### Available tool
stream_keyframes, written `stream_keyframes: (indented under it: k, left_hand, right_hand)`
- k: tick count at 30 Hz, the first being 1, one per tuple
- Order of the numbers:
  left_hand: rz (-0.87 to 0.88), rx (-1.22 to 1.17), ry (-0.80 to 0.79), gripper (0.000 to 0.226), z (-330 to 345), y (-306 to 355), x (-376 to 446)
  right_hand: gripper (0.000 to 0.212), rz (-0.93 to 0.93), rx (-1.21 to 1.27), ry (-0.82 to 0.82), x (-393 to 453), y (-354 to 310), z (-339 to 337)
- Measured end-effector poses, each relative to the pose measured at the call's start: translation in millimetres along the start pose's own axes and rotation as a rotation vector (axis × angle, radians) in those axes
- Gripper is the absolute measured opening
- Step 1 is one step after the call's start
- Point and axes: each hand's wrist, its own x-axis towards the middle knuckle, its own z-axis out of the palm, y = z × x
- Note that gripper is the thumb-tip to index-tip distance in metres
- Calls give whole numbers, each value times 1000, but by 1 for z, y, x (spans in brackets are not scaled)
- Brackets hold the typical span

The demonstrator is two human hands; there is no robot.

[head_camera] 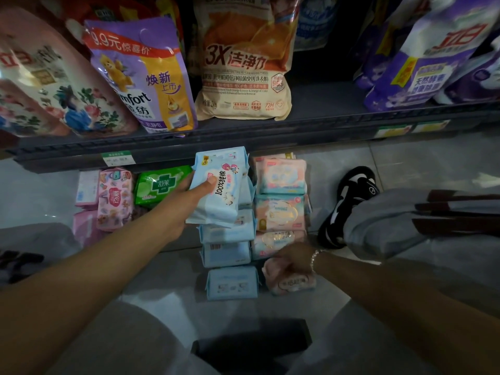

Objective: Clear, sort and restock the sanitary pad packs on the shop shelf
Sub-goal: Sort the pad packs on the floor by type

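Note:
My left hand (186, 201) grips a light blue pad pack (219, 185), thumb on its front, lifted just under the shelf edge. Below it runs a row of several more light blue packs (230, 257) on the floor, the nearest one (232, 283) lying alone. My right hand (290, 262) is curled over a pink pack (290, 284) at the near end of a row of pink and peach packs (281, 193). To the left lie a green pack (159, 185) and pink patterned packs (115, 198).
A dark shelf (243, 136) above carries large detergent and softener bags (243, 58), with price tags on its front edge. A person's black and white shoe (349, 204) and grey trouser leg sit on the tiled floor at right. A dark object (251, 345) lies between my knees.

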Motion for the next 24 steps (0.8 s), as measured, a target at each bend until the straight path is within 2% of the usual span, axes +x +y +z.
stream_keyframes:
  k: [1, 4, 7, 9, 12, 15, 20, 24]
  left_hand:
    - [-5, -1, 4, 39, 0, -1, 0]
    - [-17, 0, 14, 35, -1, 0, 0]
    - [-27, -5, 7, 37, -1, 2, 1]
    - [-32, -17, 1, 35, 0, 2, 1]
    - [-22, -18, 5, 29, 0, 2, 1]
    - [-13, 3, -3, 38, -1, 0, 1]
    - [-7, 22, 2, 44, -3, 2, -2]
    - [11, 25, -12, 46, -5, -1, -5]
  right_hand:
    - [15, 21, 12, 16, 3, -2, 6]
    - [35, 136, 89, 17, 10, -9, 16]
    - [43, 249, 69, 120, 11, -4, 20]
    - [47, 301, 118, 124, 13, -2, 21]
    - [35, 320, 221, 146, 12, -1, 21]
    - [19, 296, 379, 175, 14, -1, 14]
    - [29, 336, 546, 117, 6, 11, -2]
    - [28, 354, 741, 172, 2, 8, -14]
